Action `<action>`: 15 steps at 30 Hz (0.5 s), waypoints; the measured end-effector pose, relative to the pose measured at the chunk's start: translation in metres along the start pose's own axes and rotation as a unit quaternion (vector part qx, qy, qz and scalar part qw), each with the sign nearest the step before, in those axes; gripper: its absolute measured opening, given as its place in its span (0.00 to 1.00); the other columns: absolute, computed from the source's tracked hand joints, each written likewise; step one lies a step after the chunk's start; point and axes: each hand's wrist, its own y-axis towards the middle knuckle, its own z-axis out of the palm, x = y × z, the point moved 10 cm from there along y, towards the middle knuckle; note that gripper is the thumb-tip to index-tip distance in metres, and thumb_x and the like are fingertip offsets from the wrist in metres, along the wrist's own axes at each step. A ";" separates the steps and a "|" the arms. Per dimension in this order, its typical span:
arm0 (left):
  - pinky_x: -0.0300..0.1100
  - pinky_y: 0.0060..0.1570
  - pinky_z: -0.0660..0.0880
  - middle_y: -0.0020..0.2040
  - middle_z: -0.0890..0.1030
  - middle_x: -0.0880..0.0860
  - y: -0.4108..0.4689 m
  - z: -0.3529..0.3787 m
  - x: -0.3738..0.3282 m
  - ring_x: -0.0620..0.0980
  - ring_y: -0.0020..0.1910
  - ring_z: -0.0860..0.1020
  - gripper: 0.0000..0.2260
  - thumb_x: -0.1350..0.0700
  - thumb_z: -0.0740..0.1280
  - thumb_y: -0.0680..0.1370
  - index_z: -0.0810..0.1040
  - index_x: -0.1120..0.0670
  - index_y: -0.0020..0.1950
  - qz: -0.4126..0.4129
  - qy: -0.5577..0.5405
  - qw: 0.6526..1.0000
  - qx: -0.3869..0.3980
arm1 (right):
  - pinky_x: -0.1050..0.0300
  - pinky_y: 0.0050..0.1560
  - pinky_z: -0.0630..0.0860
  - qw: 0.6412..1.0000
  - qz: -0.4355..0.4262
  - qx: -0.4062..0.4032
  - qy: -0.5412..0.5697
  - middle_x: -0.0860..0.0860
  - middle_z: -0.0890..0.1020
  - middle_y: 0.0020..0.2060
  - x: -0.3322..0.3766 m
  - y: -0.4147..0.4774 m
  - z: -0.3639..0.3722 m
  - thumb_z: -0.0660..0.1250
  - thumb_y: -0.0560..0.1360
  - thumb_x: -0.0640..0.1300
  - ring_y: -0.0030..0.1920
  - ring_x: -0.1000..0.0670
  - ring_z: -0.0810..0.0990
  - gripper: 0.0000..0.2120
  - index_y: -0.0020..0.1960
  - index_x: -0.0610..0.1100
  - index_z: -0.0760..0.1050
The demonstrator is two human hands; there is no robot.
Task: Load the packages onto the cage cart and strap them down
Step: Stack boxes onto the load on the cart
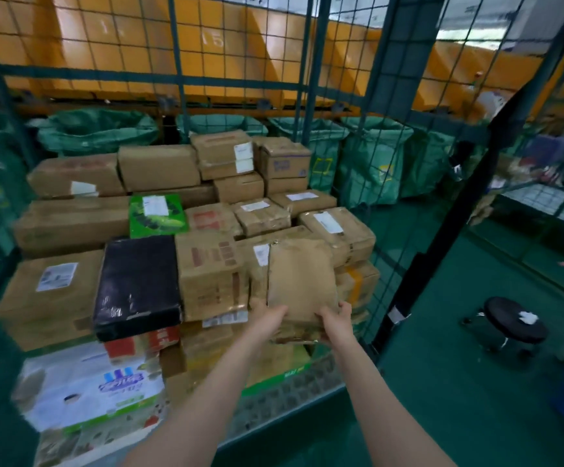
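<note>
My bare left forearm [206, 392] and bare right forearm [378, 392] rise from the bottom edge and converge just right of the frame's centre. My left hand [269, 316] and right hand [336, 318] sit close together, each gripping the lower edge of a flat brown paper parcel [301, 278], wrists straight.
</note>
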 end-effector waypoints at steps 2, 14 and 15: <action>0.50 0.58 0.76 0.56 0.76 0.56 0.027 0.014 -0.029 0.54 0.54 0.76 0.21 0.57 0.68 0.72 0.65 0.58 0.62 0.016 -0.003 1.000 0.008 | 0.44 0.59 0.74 1.000 -0.019 -0.002 -0.002 0.44 0.72 0.58 0.029 0.028 0.000 0.61 0.76 0.40 0.57 0.43 0.74 0.24 0.70 0.45 0.58; 0.50 0.59 0.75 0.59 0.75 0.57 0.168 0.070 -0.162 0.55 0.56 0.76 0.21 0.56 0.68 0.75 0.64 0.59 0.65 0.068 -0.012 0.998 0.005 | 0.46 0.61 0.73 0.997 -0.066 -0.025 -0.036 0.44 0.72 0.62 0.139 0.205 0.007 0.60 0.78 0.43 0.61 0.40 0.73 0.25 0.73 0.44 0.58; 0.51 0.59 0.75 0.58 0.75 0.57 0.187 0.080 -0.174 0.56 0.56 0.76 0.21 0.56 0.68 0.76 0.64 0.59 0.64 0.068 -0.014 0.998 0.002 | 0.46 0.61 0.73 0.996 -0.068 -0.022 -0.047 0.45 0.74 0.61 0.150 0.227 0.008 0.60 0.78 0.44 0.60 0.41 0.74 0.24 0.73 0.44 0.59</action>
